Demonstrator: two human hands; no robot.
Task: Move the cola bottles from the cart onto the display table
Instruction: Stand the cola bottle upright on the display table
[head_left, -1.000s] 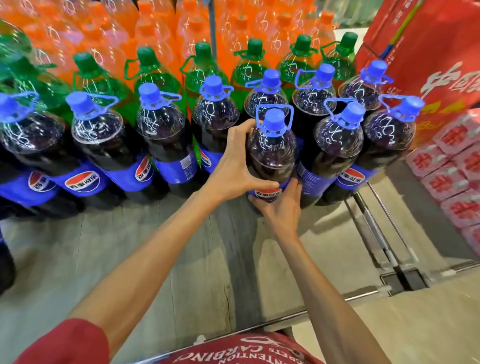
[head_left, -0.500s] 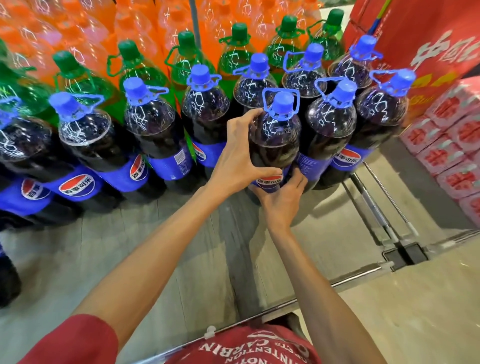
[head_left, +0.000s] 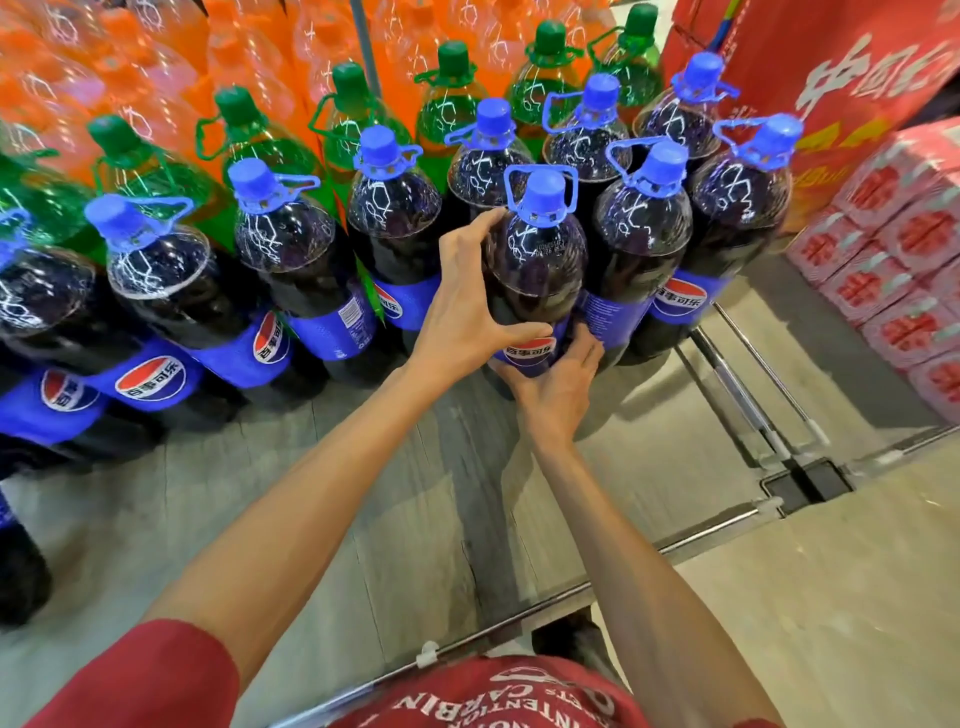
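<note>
Placing step: left hand (head_left: 462, 306) and right hand (head_left: 558, 387) both wrapped around cola bottle (head_left: 535, 270), frame centre, on bench (head_left: 363, 519). Next, likely: release, return to cart.

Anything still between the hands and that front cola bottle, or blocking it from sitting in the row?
Nothing visible. The left hand and right hand are both on the cola bottle, which stands among the other cola bottles on the display table.
</note>
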